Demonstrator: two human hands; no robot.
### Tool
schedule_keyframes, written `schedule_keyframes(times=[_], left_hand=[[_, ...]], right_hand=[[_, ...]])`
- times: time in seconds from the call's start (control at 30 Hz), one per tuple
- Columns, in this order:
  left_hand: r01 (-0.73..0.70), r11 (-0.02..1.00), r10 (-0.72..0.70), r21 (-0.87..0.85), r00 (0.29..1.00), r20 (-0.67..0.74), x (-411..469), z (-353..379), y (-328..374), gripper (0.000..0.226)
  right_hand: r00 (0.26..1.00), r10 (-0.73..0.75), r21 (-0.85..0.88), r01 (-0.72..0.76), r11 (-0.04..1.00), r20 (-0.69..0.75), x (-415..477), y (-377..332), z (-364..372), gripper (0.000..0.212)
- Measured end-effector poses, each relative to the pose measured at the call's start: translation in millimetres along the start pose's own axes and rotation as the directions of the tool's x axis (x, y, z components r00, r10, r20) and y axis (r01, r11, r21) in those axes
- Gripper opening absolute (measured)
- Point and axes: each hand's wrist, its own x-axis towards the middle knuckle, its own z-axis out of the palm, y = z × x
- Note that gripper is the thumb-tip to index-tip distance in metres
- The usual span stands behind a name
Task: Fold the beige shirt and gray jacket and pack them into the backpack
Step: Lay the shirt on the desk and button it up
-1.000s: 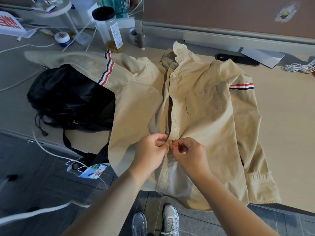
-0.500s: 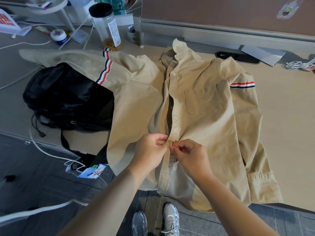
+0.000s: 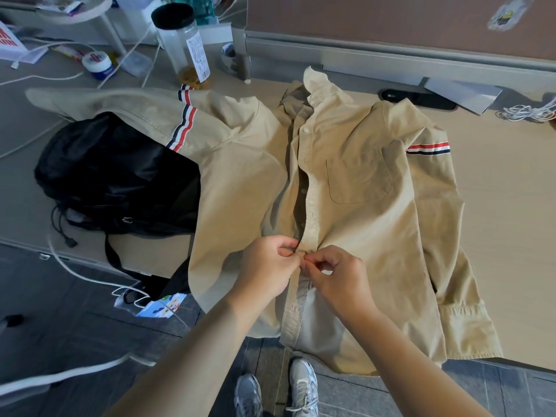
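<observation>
The beige shirt point(image 3: 355, 188) lies front-up on the light wooden desk point(image 3: 511, 224), collar away from me, its hem hanging over the near edge. Striped bands mark both sleeves. Its left sleeve drapes across the black backpack point(image 3: 114, 176), which sits at the desk's left. My left hand point(image 3: 267, 266) and my right hand point(image 3: 337, 275) meet at the button placket low on the shirt, each pinching one edge of the fabric. Above my hands the placket gapes. No gray jacket is in view.
A clear jar with a black lid point(image 3: 180, 40), a small white tub point(image 3: 97, 64) and white cables point(image 3: 39, 79) crowd the back left. A coiled white cable point(image 3: 529, 111) and a paper point(image 3: 460, 93) lie at the back right. My shoes point(image 3: 276, 392) stand on the floor below.
Both hands stay pinched at the same spot on the placket, fingers shifting slightly. The shirt and backpack have not moved.
</observation>
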Motion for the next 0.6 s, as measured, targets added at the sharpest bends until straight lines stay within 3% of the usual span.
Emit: schedule_keyframes(times=[0.2,0.6], left_hand=[[-0.005,0.999,0.005,0.033,1.000,0.004,0.9,-1.0,-2.7,0.026],[0.003,0.995,0.001,-0.102,0.999,0.040,3.5,-1.8,-9.4,0.023]], right_hand=[[1.000,-0.019,-0.024,0.018,1.000,-0.011,-0.5,0.4,2.9,0.004],[1.000,0.018,-0.016,-0.018,1.000,-0.001,0.2,-0.4,3.6,0.007]])
